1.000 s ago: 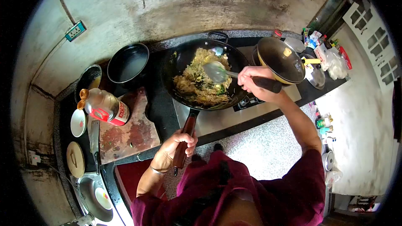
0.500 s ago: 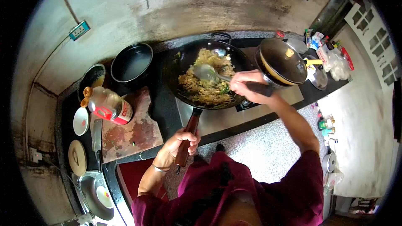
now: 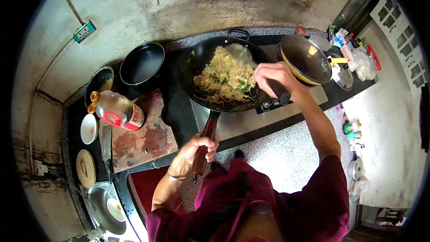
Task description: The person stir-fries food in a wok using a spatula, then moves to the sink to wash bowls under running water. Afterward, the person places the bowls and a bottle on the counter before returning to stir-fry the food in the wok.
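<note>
Spatula (image 3: 239, 54) first: its head is now lying over the far-right part of the wok (image 3: 190, 83), having swung from the left-middle of the food (image 3: 224, 78) half a second ago.

From my distant post I'm reading the line that matters: the head is sitting ahead and to the left of the right hand (image 3: 277, 78), the long axis slanting back to the black grip below the palm. Right fingers are curling closed round the handle; that hand is nearer the head. Whether the head is touching food I cannot tell (it's blurring badly). Left hand (image 3: 197, 150) is wrapping its fingers fully round the wok handle (image 3: 209, 130), which is pointing back toward the body, past the near edge of the counter (image 3: 177, 118).

Wok is standing on the steel stove (image 3: 226, 125), towards the counter's far edge. Food is heaping across its middle. Just right, a glass-lidded pan (image 3: 304, 58) is standing close to the wok. Left, a chopping board (image 3: 150, 145) is lying along the near edge, an oil jug (image 3: 118, 112) standing on it, a cleaver (image 3: 106, 145) beside it. Behind, I'm noting a stained wall (image 3: 179, 4).
</note>
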Available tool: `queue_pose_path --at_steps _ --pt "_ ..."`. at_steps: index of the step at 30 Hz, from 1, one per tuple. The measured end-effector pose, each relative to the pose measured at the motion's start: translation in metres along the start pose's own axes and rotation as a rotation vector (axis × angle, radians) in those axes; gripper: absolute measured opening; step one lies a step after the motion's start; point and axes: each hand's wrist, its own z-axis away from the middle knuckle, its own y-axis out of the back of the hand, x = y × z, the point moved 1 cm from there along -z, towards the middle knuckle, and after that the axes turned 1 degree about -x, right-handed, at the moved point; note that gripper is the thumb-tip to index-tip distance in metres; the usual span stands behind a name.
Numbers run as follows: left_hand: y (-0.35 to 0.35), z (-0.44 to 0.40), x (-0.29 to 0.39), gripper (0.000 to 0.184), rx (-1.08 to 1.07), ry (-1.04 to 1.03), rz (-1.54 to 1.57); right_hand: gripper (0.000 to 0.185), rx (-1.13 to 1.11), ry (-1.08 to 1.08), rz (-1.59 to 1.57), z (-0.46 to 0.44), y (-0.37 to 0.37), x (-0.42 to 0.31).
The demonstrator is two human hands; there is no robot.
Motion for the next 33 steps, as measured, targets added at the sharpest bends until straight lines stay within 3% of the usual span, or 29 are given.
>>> queue_pose_path --at_steps 2,4,6,10,12,15,17,20,22,24,26,28,33 --pt "-0.002 -0.001 -0.002 0.020 0.002 -0.004 -0.001 0.011 0.087 0.012 -0.052 -0.003 0.010 0.018" --pt "0.000 -0.002 -0.002 0.021 -0.004 -0.006 -0.029 0.012 0.330 -0.153 -0.065 0.000 -0.007 0.043" --pt "-0.002 -0.002 -0.002 0.021 0.003 -0.005 -0.027 0.009 0.384 -0.294 -0.230 0.010 -0.036 0.057" --pt "-0.005 -0.003 -0.001 0.020 -0.006 0.014 -0.043 0.011 0.227 -0.136 -0.373 0.010 -0.052 0.010" --pt "-0.002 -0.002 -0.001 0.021 0.002 -0.005 -0.025 0.009 0.046 0.005 -0.245 0.007 -0.022 -0.018" --pt "0.001 0.000 -0.002 0.021 0.001 -0.014 -0.026 0.009 -0.098 -0.012 -0.352 0.007 0.015 -0.042" --pt "0.000 -0.002 -0.002 0.021 -0.009 -0.007 -0.011 0.010 -0.185 -0.075 -0.235 0.014 0.023 -0.050" --pt "0.001 0.000 -0.002 0.022 -0.002 -0.018 -0.007 0.011 -0.034 -0.026 -0.210 0.013 0.013 -0.022" --pt "-0.003 0.000 -0.001 0.023 0.000 0.007 -0.001 0.010 0.136 -0.220 -0.231 0.014 -0.005 -0.005" --pt "-0.005 -0.001 -0.002 0.021 0.032 -0.024 -0.035 0.009 0.184 -0.062 -0.173 0.015 -0.033 0.013" --pt "-0.001 -0.002 0.001 0.020 0.029 -0.003 -0.016 0.008 0.185 -0.042 -0.162 0.014 -0.045 0.011" --pt "0.000 0.000 -0.002 0.020 -0.002 -0.004 -0.003 0.011 0.042 -0.202 -0.369 0.009 -0.021 -0.021" --pt "-0.001 -0.001 -0.003 0.025 0.025 -0.023 -0.027 0.008 0.009 -0.088 -0.204 0.016 0.035 -0.048"
